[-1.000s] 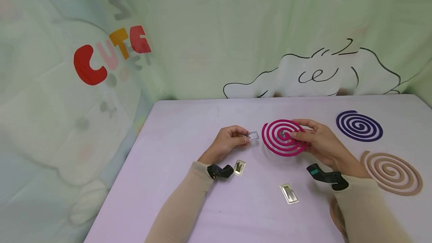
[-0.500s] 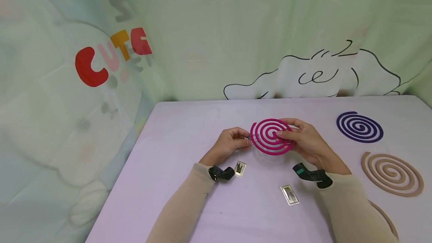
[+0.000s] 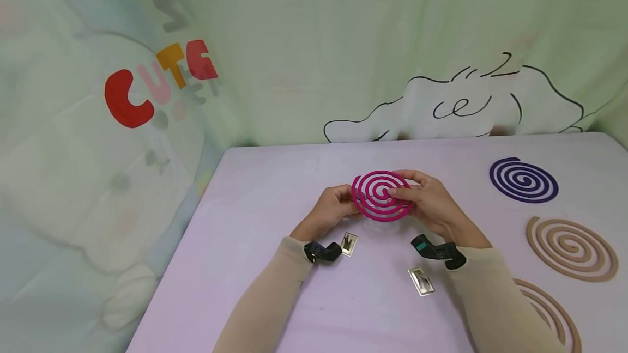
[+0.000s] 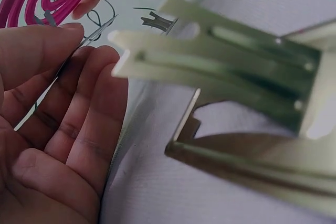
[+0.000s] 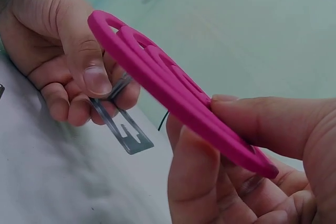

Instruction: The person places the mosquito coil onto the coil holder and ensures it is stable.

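My right hand (image 3: 434, 206) pinches a pink mosquito coil (image 3: 385, 192) between thumb and fingers, above the table. My left hand (image 3: 327, 212) pinches one end of a small metal coil stand (image 5: 139, 149), a thin rectangular frame with a cut-out tongue in the right wrist view. From the head, the coil covers most of this stand and the left fingertips. The right wrist view has the coil (image 5: 173, 95) tilted, its near edge passing in front of the left fingers. Whether coil and stand touch, I cannot tell.
Two metal stands lie on the table: one (image 3: 349, 244) beside the left wrist, another (image 3: 421, 281) nearer the front. On the right are a dark purple coil (image 3: 524, 180), a tan coil (image 3: 571, 248) and another tan coil (image 3: 564, 315), partly under the right sleeve.
My right hand has carried the pink coil leftward to my left hand, and the coil now covers the stand held there. The left hand has barely moved. More of the front tan coil shows.
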The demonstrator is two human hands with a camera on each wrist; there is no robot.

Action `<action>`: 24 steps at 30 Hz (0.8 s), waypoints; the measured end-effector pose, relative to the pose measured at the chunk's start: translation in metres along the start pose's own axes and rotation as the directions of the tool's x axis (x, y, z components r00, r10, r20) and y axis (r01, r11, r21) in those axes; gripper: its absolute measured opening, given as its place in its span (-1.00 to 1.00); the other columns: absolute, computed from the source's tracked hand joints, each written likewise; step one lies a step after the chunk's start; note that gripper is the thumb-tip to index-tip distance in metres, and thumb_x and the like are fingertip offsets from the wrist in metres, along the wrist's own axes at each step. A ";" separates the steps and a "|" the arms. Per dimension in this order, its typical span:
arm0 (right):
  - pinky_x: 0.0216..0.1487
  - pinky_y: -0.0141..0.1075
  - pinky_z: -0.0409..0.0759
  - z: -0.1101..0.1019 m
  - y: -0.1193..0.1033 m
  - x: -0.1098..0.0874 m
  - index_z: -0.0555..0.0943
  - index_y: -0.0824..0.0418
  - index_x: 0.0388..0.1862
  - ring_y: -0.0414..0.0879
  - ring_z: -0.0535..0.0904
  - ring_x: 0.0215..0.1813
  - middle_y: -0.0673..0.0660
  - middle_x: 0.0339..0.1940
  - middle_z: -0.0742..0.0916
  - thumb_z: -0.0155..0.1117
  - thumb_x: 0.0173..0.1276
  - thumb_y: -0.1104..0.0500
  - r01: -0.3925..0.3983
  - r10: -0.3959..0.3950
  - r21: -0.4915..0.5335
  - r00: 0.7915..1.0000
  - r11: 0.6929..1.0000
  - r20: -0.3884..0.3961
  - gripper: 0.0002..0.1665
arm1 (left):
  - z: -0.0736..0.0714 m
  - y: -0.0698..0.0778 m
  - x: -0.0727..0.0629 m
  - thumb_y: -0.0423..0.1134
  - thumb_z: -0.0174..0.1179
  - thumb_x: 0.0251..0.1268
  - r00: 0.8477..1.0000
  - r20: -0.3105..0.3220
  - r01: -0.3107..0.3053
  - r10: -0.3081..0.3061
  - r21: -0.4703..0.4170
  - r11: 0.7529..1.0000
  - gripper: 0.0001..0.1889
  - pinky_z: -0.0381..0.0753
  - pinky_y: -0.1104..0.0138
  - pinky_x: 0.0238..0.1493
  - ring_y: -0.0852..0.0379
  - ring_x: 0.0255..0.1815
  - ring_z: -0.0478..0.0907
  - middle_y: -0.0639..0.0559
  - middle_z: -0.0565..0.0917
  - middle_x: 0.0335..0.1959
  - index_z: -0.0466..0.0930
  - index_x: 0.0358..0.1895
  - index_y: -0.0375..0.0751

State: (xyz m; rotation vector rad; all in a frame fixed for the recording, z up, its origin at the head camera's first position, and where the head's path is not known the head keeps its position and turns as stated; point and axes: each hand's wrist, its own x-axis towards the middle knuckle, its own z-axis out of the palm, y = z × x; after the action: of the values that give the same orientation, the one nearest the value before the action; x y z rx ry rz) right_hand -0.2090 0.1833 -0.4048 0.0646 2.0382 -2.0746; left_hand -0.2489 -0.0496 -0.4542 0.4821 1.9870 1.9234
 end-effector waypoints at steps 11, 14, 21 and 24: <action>-0.06 -0.30 0.76 0.005 0.005 0.003 0.27 0.31 0.53 -0.18 0.73 -0.07 0.17 0.18 0.63 0.37 0.49 0.20 0.000 -0.001 0.045 1.000 0.999 0.031 -0.25 | 0.002 -0.002 -0.001 -0.62 0.31 0.24 1.000 0.000 -0.029 0.029 0.052 0.998 -0.77 0.51 0.46 -0.35 0.27 -0.43 0.51 0.04 0.71 -0.38 0.65 -0.05 -0.61; -0.06 -0.30 0.76 0.006 0.006 0.003 0.27 0.31 0.53 -0.18 0.73 -0.08 0.14 0.15 0.63 0.38 0.49 0.20 -0.006 0.005 0.039 0.999 0.999 0.036 -0.25 | 0.002 -0.004 0.000 -0.63 0.29 0.25 1.000 -0.009 -0.028 0.029 0.047 0.999 -0.79 0.50 0.46 -0.39 0.27 -0.46 0.49 0.08 0.67 -0.43 0.63 -0.06 -0.64; -0.10 -0.32 0.76 0.010 0.008 0.003 0.24 0.35 0.54 -0.19 0.75 -0.13 0.07 0.03 0.71 0.36 0.49 0.23 -0.007 0.003 0.050 0.998 0.999 0.063 -0.23 | 0.003 -0.004 -0.001 -0.62 0.28 0.27 0.999 -0.037 -0.036 0.039 0.055 0.998 -0.83 0.39 0.47 -0.51 0.29 -0.57 0.40 0.18 0.59 -0.55 0.60 -0.11 -0.65; -0.12 -0.34 0.75 0.011 0.006 0.002 0.24 0.35 0.54 -0.20 0.75 -0.16 -0.03 -0.07 0.75 0.35 0.50 0.23 -0.004 0.000 0.056 0.998 0.998 0.066 -0.24 | 0.003 -0.004 0.000 -0.62 0.28 0.26 0.998 -0.045 -0.045 0.048 0.072 0.996 -0.85 0.34 0.47 -0.53 0.28 -0.58 0.34 0.17 0.56 -0.58 0.60 -0.14 -0.63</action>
State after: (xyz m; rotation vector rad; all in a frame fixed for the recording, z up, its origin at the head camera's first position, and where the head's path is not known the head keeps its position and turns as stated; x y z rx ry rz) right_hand -0.2085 0.1721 -0.4105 0.0073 1.9412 -2.1040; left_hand -0.2471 -0.0467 -0.4583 0.5110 2.0970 1.9136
